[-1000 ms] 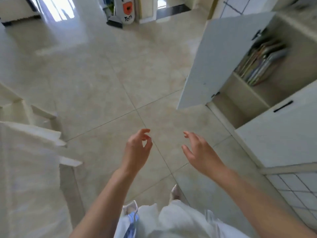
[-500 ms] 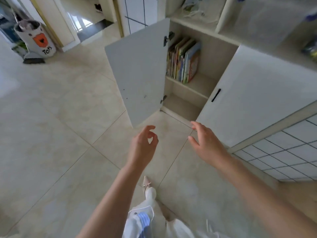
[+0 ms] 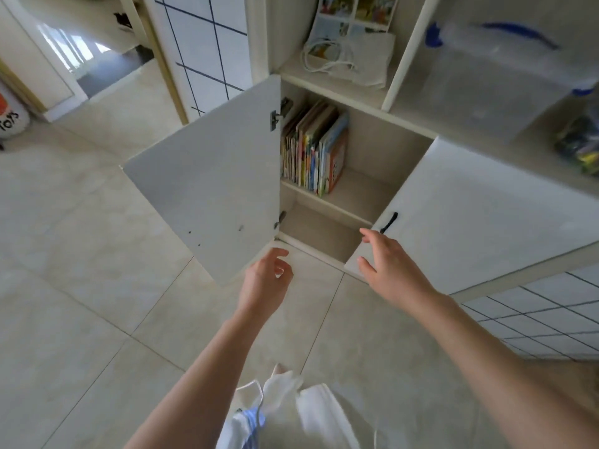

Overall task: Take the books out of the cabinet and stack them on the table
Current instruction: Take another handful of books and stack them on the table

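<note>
A row of colourful books [image 3: 316, 147] stands upright on the upper shelf of a low white cabinet [image 3: 363, 202], pressed against its left wall. The cabinet's left door [image 3: 210, 189] hangs wide open and its right door [image 3: 470, 218] is shut. My left hand [image 3: 265, 280] hovers empty below the open door's lower corner, fingers loosely curled. My right hand [image 3: 392, 267] is spread open in front of the right door's lower left corner, just under its black handle [image 3: 389, 222]. Both hands are well short of the books. No table is in view.
Above the cabinet, an open shelf holds a white cloth bag [image 3: 353, 59] and a clear plastic storage box [image 3: 496, 72]. The lower cabinet compartment [image 3: 321, 231] holds nothing visible. Tiled floor [image 3: 81, 254] spreads to the left, with a doorway [image 3: 97, 59] at far left.
The view has swung from the floor to face the cabinet and moved closer. Both empty hands have risen toward the cabinet opening, the right one reaching the shut door's corner.
</note>
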The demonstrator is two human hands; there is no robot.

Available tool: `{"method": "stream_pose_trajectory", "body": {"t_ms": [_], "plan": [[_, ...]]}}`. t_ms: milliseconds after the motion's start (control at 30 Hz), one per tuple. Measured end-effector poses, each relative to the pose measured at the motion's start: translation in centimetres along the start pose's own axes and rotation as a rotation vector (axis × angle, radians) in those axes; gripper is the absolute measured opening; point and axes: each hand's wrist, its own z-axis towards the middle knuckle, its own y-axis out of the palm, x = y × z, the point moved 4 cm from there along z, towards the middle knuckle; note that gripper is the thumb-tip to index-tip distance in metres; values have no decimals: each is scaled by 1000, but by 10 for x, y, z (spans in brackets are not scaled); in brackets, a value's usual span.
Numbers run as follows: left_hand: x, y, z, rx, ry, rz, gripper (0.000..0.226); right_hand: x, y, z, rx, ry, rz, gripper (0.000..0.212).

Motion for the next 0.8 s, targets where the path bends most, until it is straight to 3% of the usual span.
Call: {"method": "stream_pose_trajectory", "body": {"t_ms": [300, 633, 733, 800], "plan": [[23, 37, 122, -15, -53, -16, 30, 3, -35, 152, -97, 6, 41, 53], [39, 105, 249, 9, -122, -154, 36, 30, -19, 343, -159, 303, 510, 37], [31, 124, 283, 15, -132, -168, 38, 41, 0, 388, -175, 428, 558, 56], [25, 135, 304, 4, -127, -166, 38, 46, 14, 410, -193, 513, 604, 56]]}}
